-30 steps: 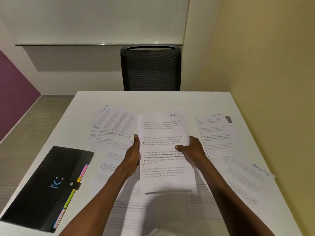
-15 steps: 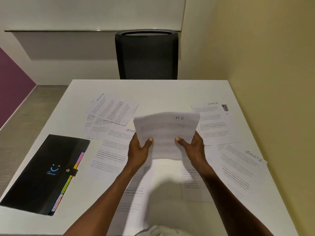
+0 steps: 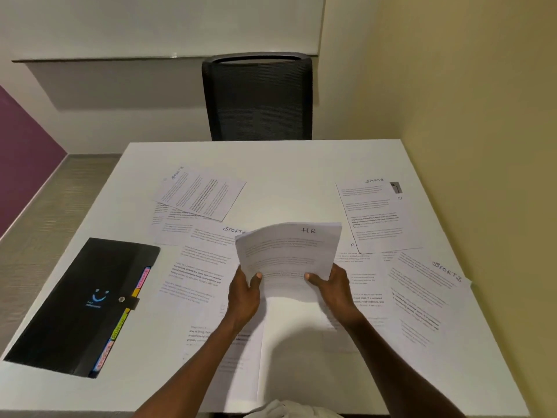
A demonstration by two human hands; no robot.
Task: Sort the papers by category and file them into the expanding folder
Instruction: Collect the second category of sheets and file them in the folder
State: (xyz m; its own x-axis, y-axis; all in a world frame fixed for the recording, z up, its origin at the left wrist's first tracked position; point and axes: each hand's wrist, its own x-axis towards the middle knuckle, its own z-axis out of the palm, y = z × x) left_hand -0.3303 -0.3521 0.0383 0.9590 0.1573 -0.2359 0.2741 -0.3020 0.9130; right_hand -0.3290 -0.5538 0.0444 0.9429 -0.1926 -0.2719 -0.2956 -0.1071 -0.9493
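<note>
A stack of papers [image 3: 289, 251] marked "HR" is held above the middle of the table [image 3: 286, 164], gripped at its near edge by the left hand [image 3: 244, 294] and the right hand [image 3: 334, 289], thumbs on top. Loose sheets marked "SPORTS" [image 3: 200, 193] are spread around it on the table. The closed black folder [image 3: 81, 303], coloured tabs along its right edge, is laid flat at the left.
</note>
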